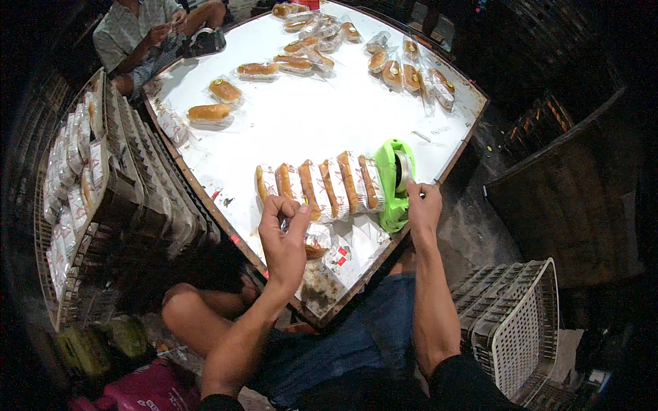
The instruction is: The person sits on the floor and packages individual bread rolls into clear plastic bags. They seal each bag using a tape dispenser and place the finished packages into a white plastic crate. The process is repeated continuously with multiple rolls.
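Several bread rolls in clear printed wrappers (329, 187) lie side by side in a row on the white tabletop (318, 120). Over the near left end of that row is my left hand (281, 241), its thumb and forefinger close together. Whether anything thin is between them is not visible. Another wrapped roll (316, 249) lies partly hidden behind this hand. At the right end of the row stands a bright green tape dispenser (391, 218) with a roll of tape (403, 169). My right hand (425, 208) has curled fingers at the dispenser's right side, beside the roll; their grip is unclear.
More wrapped rolls (293, 62) lie across the far side, with another group (403, 74) at far right. Crates of wrapped goods (105, 169) stand left; pale plastic crates (524, 313) stand lower right. Another person (136, 38) sits beyond the far left edge.
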Demonstrator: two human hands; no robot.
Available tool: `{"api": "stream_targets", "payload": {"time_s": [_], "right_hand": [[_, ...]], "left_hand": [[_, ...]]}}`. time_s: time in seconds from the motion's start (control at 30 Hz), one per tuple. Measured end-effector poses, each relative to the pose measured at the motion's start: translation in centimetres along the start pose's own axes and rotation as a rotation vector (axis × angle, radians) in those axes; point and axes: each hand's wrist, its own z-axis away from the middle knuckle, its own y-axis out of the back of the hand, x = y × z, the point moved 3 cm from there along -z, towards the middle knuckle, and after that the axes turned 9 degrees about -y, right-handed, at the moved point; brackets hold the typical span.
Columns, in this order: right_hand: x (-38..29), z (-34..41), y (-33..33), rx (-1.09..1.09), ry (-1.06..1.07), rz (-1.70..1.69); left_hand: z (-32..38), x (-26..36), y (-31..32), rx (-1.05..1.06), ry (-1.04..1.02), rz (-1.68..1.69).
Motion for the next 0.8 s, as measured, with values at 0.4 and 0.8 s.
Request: {"api": "stream_targets", "payload": {"time_s": [0.4, 0.8], "right_hand": [[-1.1, 9.5, -1.1, -0.499, -0.322, -0.631], [-12.6, 14.8, -1.7, -0.414, 0.21, -0.738]], "left_hand": [[0.2, -1.6, -1.2, -0.026, 0.07, -0.003], [2.3, 0.2, -0.7, 0.072, -0.19, -0.214]]}}
